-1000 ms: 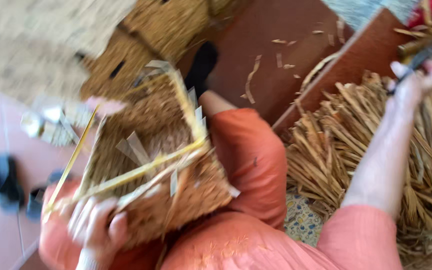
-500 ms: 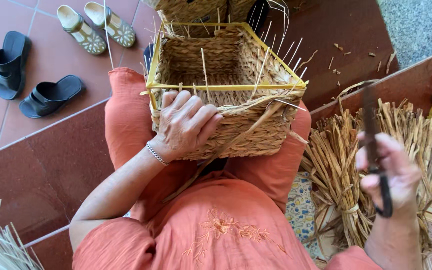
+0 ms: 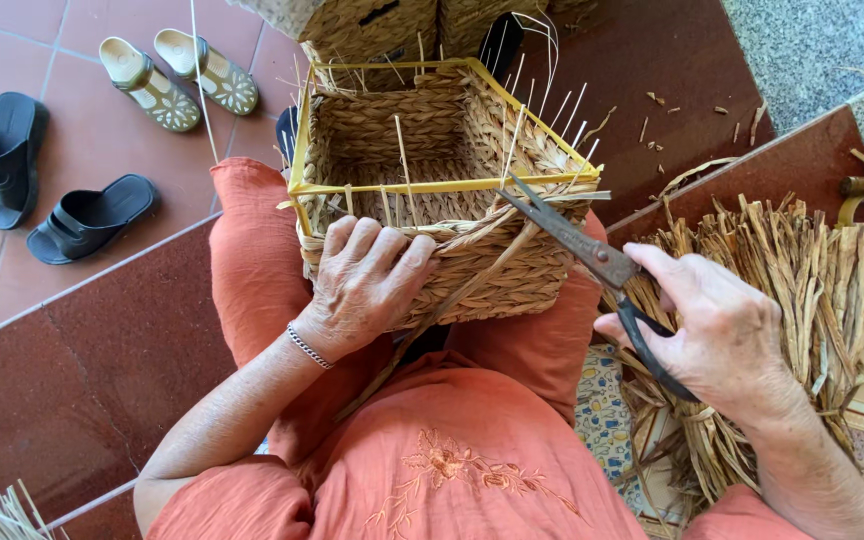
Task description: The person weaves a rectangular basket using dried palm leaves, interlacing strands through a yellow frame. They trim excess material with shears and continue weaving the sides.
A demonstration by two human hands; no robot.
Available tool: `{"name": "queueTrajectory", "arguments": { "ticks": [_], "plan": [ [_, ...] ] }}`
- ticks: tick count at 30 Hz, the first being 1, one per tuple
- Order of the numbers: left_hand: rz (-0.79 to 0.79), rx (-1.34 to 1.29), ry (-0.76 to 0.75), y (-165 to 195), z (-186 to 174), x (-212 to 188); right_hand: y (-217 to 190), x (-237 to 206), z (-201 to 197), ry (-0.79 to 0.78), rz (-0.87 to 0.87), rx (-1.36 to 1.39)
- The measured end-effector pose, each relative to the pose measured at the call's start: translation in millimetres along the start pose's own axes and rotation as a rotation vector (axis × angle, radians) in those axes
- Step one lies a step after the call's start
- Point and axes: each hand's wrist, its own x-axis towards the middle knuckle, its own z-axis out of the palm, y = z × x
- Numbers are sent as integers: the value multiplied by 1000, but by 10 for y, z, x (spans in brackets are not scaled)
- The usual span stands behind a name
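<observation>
Basket on lap, left hand gripping its wall, right hand clasping scissors at rim

So there's a half-woven straw basket, square-ish with a yellow frame round the rim and loose stakes poking up, sitting on the lap and tipped a bit away. Old dark-handled scissors sit at its right rim corner, blades partly open around a straw strand.
</observation>
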Motion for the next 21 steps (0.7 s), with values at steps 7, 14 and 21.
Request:
{"name": "queueTrajectory", "arguments": {
  "ticks": [7,14,21],
  "plan": [
    [22,51,-25,32,63,-182,-241,273,-249,-134,-29,-224],
    [31,41,-27,37,143,-276,-287,473,-203,-217,-172,-371],
    [38,20,9,20,142,-310,-87,447,-83,-239,-255,-428]
  ]
}}
